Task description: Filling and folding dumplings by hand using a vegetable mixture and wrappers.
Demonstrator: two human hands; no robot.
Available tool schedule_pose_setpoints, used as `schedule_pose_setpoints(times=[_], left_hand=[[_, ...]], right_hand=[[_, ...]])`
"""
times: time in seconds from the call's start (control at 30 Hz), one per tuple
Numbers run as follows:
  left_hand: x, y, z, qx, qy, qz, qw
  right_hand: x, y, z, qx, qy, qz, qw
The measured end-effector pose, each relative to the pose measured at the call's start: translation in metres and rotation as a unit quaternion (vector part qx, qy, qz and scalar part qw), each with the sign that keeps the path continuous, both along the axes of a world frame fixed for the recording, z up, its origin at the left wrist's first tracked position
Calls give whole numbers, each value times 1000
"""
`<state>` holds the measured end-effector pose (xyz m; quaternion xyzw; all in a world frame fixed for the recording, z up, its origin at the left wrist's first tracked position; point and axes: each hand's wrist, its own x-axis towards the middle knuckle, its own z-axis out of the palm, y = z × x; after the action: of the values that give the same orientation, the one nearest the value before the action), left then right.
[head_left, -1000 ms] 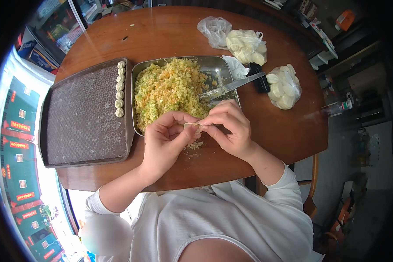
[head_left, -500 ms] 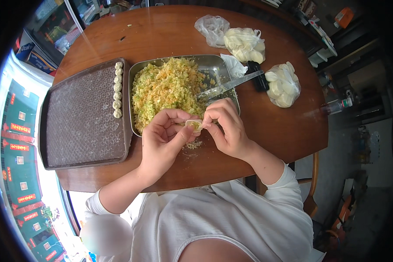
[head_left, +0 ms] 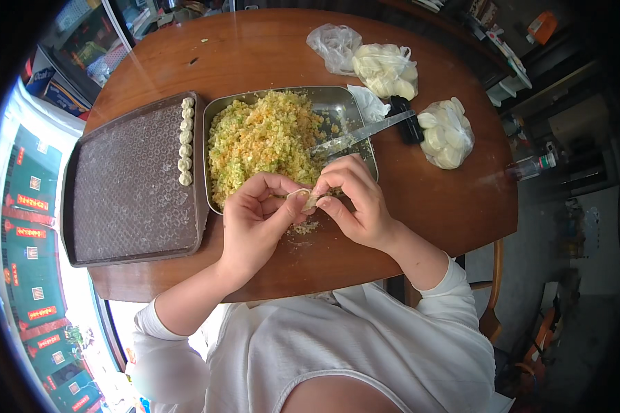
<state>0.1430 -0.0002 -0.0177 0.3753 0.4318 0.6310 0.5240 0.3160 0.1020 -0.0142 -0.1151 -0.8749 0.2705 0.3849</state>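
Between my two hands is a small dumpling (head_left: 309, 202) with a pale dough wrapper, its edges partly drawn together. My left hand (head_left: 258, 217) pinches it from the left between thumb and fingers. From the right, the thumb and forefinger of my right hand (head_left: 358, 203) press the wrapper's edge. Just beyond my hands stands a metal tray (head_left: 211, 110) heaped with chopped yellow-green and orange filling (head_left: 262, 141). A flat metal blade (head_left: 365, 134) lies across its right side, one end by the filling. On the left, a brown tray (head_left: 131, 186) bears a column of finished dumplings (head_left: 185, 150) along its right edge.
To the right are a plastic bag of pale dough rounds (head_left: 446, 138) and a black object (head_left: 408, 122). Farther back lie another bag of rounds (head_left: 387, 69) and a crumpled clear bag (head_left: 334, 48). Filling crumbs lie on the wooden table (head_left: 434, 213) below my hands.
My right fingers have moved slightly left over the wrapper. The wrapper's opening, with filling showing before, is now folded and pinched narrower. The trays and bags stay put.
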Motion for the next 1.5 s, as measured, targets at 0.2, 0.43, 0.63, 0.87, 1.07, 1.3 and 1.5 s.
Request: schedule_pose_setpoints(times=[0.2, 0.43, 0.63, 0.87, 1.07, 1.3, 1.5], left_hand=[[1, 1, 1, 7, -7, -4, 1000], [1, -1, -1, 7, -1, 0, 1000], [1, -1, 1, 1, 21, 2, 1000], [1, -1, 0, 10, 12, -2, 1000], [1, -2, 0, 15, 18, -5, 1000], [0, -3, 2, 17, 17, -15, 1000], [4, -2, 3, 34, -14, 6, 999]], right_hand=[[1, 1, -3, -19, -4, -11, 1000], [0, 0, -2, 22, -10, -10, 1000], [1, 2, -4, 57, 23, -19, 998], [0, 1, -2, 22, 46, -40, 998], [2, 3, -5, 40, 44, -30, 998], [2, 2, -5, 57, 29, -32, 997], [0, 0, -3, 60, 0, -31, 998]])
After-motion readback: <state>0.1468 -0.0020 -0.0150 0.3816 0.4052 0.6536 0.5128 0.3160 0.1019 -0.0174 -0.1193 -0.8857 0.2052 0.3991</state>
